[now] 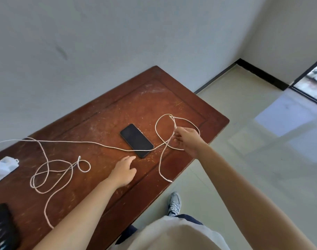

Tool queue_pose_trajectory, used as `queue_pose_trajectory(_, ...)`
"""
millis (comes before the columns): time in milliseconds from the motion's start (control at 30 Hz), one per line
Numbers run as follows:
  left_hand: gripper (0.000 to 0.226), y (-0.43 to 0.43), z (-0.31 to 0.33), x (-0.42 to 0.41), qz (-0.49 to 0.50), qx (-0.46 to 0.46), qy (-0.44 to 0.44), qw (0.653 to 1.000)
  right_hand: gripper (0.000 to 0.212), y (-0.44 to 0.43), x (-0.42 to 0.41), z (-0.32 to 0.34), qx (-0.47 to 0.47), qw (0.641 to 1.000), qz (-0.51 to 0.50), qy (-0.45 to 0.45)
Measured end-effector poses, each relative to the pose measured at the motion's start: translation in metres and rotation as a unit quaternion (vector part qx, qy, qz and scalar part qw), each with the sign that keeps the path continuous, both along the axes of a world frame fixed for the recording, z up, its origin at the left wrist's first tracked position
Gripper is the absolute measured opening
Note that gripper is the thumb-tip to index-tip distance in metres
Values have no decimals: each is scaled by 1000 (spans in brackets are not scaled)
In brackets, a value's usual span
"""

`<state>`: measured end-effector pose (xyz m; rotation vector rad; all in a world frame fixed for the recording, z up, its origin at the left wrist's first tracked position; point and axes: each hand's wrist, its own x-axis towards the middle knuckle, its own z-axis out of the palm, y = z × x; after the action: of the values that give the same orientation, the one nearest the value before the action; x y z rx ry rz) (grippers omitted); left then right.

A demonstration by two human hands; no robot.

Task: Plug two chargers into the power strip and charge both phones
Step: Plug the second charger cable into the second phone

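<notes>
A black phone (137, 140) lies face up in the middle of the brown wooden table (118, 109). One white charging cable (73, 141) runs in from the left edge, crosses the phone's near end and loops at the table's right end. My right hand (185, 139) pinches that loop just right of the phone. My left hand (124, 170) rests open on the table, fingertips close to the phone's near corner. A second white cable (51, 174) lies coiled to the left. A second black phone (2, 228) sits at the bottom left corner, partly cut off.
A white crumpled bag or cloth (2, 166) lies at the table's left edge. The table stands against a white wall (100, 42). The pale tiled floor (244, 141) spreads to the right, with my shoe (174, 203) below the table's near edge. No power strip is in view.
</notes>
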<state>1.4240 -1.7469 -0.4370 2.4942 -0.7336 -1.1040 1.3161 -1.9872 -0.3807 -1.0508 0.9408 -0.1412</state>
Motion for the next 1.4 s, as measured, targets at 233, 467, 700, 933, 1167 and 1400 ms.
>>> queue_pose_trajectory(233,36,6,38,-4,259,-229,334,877,26,30,5,19,84,991,-89,-58)
queue_pose_trajectory(467,60,3,38,6,576,-360,310,665,12,45,-18,-14,-10,999,-9,31)
queue_pose_trajectory(700,37,12,31,19,568,-391,295,662,41,53,-36,-43,-328,892,176,258)
queue_pose_trajectory(933,30,-1,28,17,470,-379,298,739,73,98,-8,-39,-275,838,455,124)
queue_pose_trajectory(1167,41,-31,12,36,415,-247,134,865,34,91,-8,-62,-278,902,325,60)
queue_pose_trajectory(1400,62,-76,-13,57,343,-108,-3,933,28,41,-9,-84,-305,915,238,110)
